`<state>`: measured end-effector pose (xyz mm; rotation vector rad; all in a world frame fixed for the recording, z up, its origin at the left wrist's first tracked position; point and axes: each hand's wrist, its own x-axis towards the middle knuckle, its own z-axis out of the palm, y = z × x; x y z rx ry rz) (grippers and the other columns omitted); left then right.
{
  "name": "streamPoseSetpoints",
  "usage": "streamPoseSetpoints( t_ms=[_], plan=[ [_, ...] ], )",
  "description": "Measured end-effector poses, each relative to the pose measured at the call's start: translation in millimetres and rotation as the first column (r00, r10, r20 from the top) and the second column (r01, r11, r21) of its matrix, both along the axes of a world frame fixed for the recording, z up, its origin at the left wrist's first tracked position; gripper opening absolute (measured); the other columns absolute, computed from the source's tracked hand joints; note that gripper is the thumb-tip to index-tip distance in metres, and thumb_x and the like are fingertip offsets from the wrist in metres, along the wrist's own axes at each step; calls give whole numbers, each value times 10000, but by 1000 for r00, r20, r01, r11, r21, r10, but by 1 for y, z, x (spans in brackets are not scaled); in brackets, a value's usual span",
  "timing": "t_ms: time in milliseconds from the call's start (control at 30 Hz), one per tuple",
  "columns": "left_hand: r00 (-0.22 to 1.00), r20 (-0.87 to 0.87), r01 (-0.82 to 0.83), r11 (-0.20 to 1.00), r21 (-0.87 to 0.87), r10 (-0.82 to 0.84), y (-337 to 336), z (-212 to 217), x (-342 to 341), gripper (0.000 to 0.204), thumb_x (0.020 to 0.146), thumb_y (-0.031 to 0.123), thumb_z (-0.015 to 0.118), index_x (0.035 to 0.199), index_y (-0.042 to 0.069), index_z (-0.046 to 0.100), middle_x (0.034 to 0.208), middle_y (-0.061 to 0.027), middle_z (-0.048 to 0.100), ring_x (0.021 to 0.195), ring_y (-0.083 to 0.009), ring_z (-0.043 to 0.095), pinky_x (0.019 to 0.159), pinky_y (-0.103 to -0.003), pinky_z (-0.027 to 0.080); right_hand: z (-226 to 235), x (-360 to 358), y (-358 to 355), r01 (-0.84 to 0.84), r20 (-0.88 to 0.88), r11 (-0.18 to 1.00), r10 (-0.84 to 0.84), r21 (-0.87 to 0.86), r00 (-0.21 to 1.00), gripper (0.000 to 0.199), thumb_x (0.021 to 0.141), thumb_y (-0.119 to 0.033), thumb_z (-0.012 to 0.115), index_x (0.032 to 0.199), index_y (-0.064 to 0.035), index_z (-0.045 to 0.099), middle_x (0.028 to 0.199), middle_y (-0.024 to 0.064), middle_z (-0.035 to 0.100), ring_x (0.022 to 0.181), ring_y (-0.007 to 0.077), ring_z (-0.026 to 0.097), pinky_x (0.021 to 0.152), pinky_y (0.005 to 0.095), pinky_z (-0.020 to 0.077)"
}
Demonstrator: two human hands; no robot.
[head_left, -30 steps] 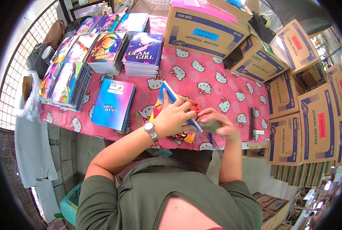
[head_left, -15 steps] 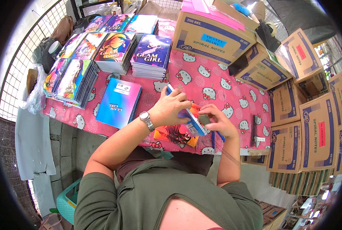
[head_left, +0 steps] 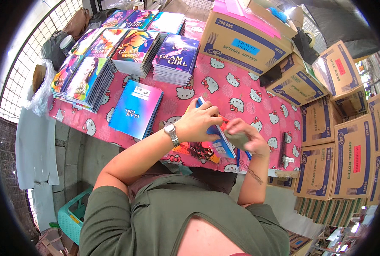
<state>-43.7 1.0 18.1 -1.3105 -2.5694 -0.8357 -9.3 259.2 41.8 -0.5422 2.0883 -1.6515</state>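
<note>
Left hand [head_left: 200, 121] is closed on a blue notebook [head_left: 219, 138] at the table's [head_left: 258, 102] near edge; right hand [head_left: 245, 138] grips its spiral. A hard tug could tear pages or drop it.

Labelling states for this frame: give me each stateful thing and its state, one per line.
Left hand: gripping the blue notebook's upper part.
Right hand: closed at the notebook's lower edge.
Blue notebook: closed, tilted, held over the table.
Blue spiral notebook: closed, flat on tablecloth.
Top cardboard box: flaps open.
</note>
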Motion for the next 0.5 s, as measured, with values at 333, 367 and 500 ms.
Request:
streamPoseSetpoints(
  t_ms=[333,367,500],
  plan=[
    [999,33,1,997,-72,2,-2,3,-3,486,745,449,786,1127,185,640,1107,-22,572,1216,-250,516,1052,-672,323,9,-8,-6,-128,-1,909,139,-397,990,546,763,-377,783,1182,-49,662,1194,78,561,1175,214,532,1028,358,412],
    [999,45,4,997,-83,0,-2,5,-3,492,745,448,787,1131,183,636,1107,-24,573,1216,-252,517,1056,-676,319,8,-10,-5,-119,2,958,123,-262,992,554,756,-381,787,1180,-48,661,1190,77,561,1173,213,535,1024,358,415],
    [998,56,-5,999,-52,8,-4,5,-1,502,741,448,791,1124,170,625,1104,-36,577,1208,-252,520,1061,-678,317,5,-18,-9,-94,-4,992,94,-85,996,581,714,-390,799,1157,-41,661,1176,62,565,1131,206,551,1009,347,419]
  ],
)
